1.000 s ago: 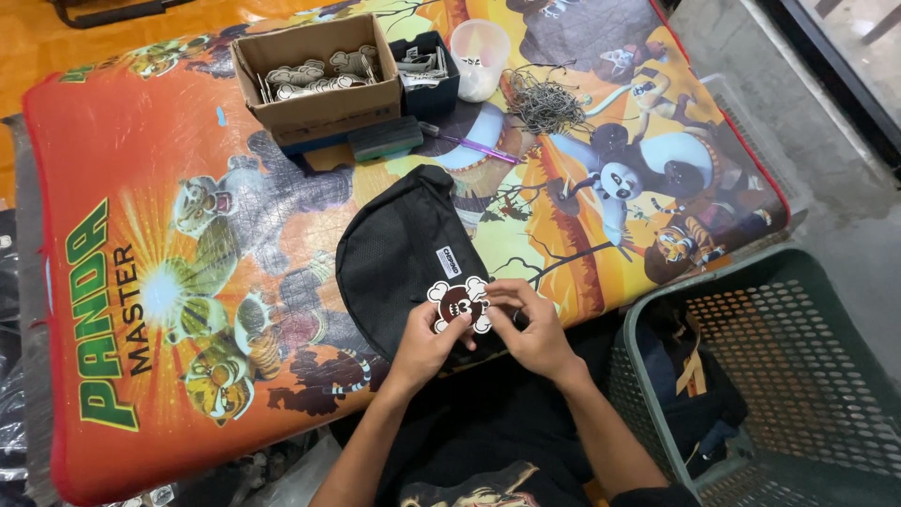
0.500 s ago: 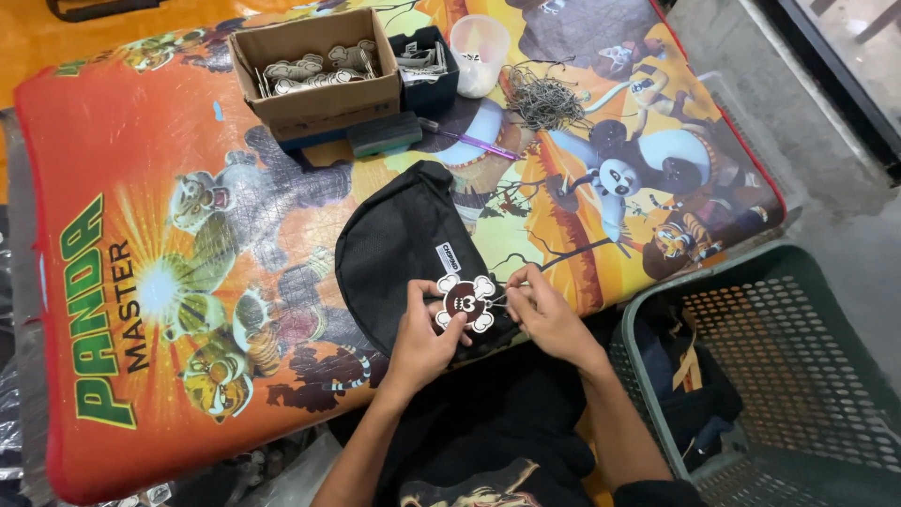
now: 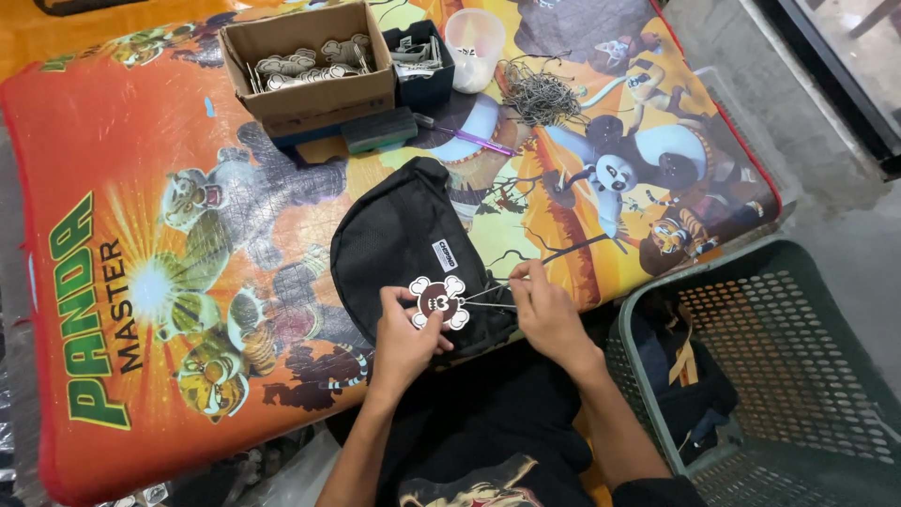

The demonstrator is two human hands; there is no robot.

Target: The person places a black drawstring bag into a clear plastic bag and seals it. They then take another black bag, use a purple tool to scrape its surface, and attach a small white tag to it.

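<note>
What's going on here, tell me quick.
A person sits at a cartoon-printed mat with a black pouch bag lying in front of them. The left hand holds a white and brown skull-shaped tag against the bag, while the right hand pulls a thin string that runs from the tag. A cardboard box of similar tags stands at the mat's far edge, beside a pile of strings. A green plastic basket with dark items stands at their right.

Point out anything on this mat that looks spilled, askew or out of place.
Little stands out. The thin metal wires lie in a loose tangled heap on the mat, unlike the tags in the cardboard box. The left hand holds a skull-shaped tag against the black bag; the right hand pinches its string.
</note>
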